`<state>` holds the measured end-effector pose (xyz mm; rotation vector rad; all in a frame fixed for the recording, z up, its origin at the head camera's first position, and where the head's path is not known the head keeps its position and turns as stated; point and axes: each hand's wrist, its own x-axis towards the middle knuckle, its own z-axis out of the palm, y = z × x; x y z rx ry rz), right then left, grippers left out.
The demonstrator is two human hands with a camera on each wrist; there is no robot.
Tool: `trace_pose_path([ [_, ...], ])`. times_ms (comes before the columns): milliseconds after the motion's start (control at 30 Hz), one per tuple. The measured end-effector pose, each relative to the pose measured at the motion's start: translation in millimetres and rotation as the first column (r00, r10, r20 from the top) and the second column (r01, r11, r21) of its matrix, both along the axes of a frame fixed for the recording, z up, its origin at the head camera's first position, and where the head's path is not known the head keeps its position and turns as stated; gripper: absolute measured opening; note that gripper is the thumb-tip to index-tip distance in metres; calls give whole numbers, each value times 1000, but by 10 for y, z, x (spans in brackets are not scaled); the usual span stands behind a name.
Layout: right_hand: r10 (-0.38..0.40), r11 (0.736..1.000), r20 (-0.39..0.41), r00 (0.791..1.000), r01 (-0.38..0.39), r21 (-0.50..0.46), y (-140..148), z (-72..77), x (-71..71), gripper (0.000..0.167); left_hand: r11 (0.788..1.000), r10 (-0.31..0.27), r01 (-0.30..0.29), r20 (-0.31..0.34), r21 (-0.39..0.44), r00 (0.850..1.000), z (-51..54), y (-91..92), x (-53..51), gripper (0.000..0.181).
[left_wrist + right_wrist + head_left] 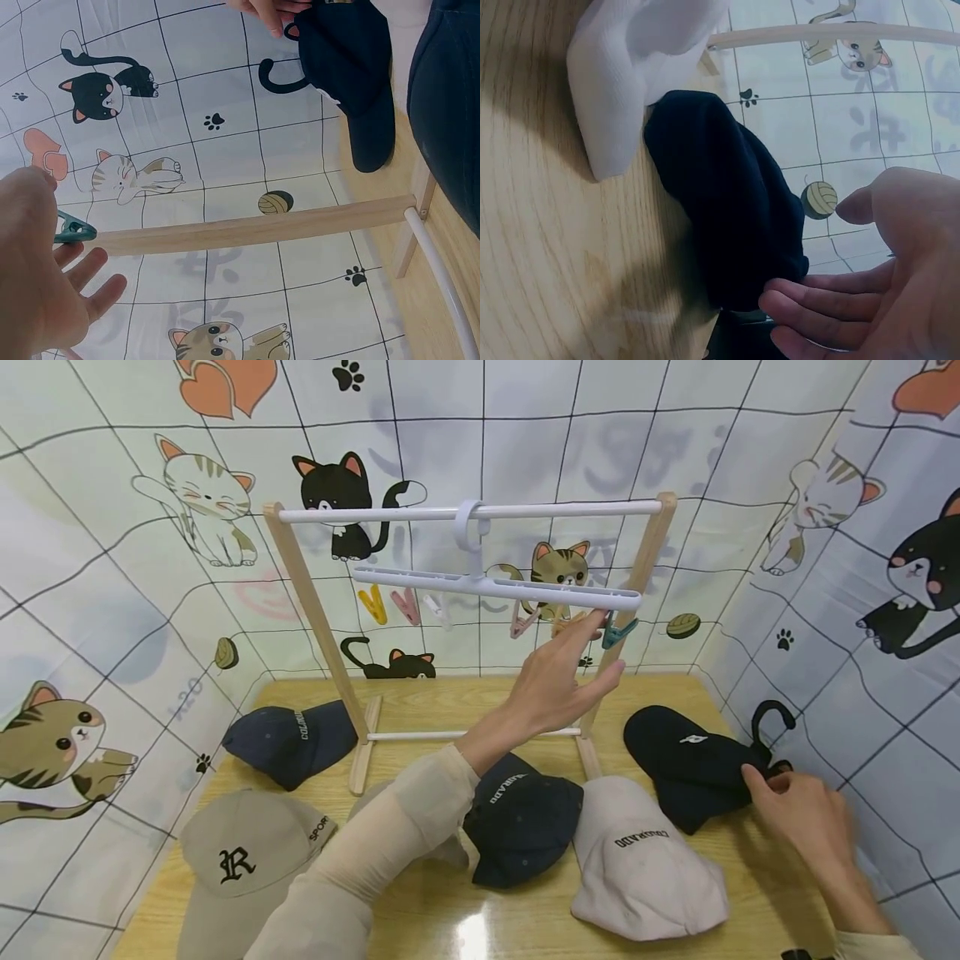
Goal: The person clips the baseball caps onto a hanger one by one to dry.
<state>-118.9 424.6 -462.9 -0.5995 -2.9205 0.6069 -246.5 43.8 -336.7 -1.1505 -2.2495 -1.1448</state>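
A white hanger hangs tilted from the rack's rod, its right end lower, with small coloured clips under it. My left hand reaches up to that end beside the teal clip. In the left wrist view the fingers of my left hand are spread near the teal clip. At right, my right hand touches the edge of a black cap with a black hook rising beside it. The right wrist view shows my right hand with extended fingers against the black cap.
A wooden rack stands at the back. Around its base on the table lie a navy cap at left, a beige cap, another navy cap and a pale cap. Patterned cloth surrounds the table.
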Motion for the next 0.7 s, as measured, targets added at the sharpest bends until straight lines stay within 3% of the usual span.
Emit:
trace_pose_path([
  [167, -13, 999, 39, 999, 14, -31, 91, -18, -23, 82, 997, 50, -44, -91, 60, 995, 29, 73, -22, 62],
  [300, -13, 999, 89, 996, 17, -49, 135, -49, -37, 81, 993, 76, -64, -122, 100, 990, 33, 103, -42, 55],
  [533, 16, 993, 94, 995, -5, -118, 129, -164, -46, 77, 988, 65, -50, -97, 149, 993, -12, 101, -90, 45],
  [633, -28, 985, 87, 996, 43, -166, 120, -177, -52, 78, 986, 70, -56, -84, 159, 994, -31, 91, -103, 44],
  [700, -70, 962, 101, 992, 94, -257, 106, -167, -70, 82, 983, 66, -53, -67, 175, 996, -46, 87, -116, 44],
])
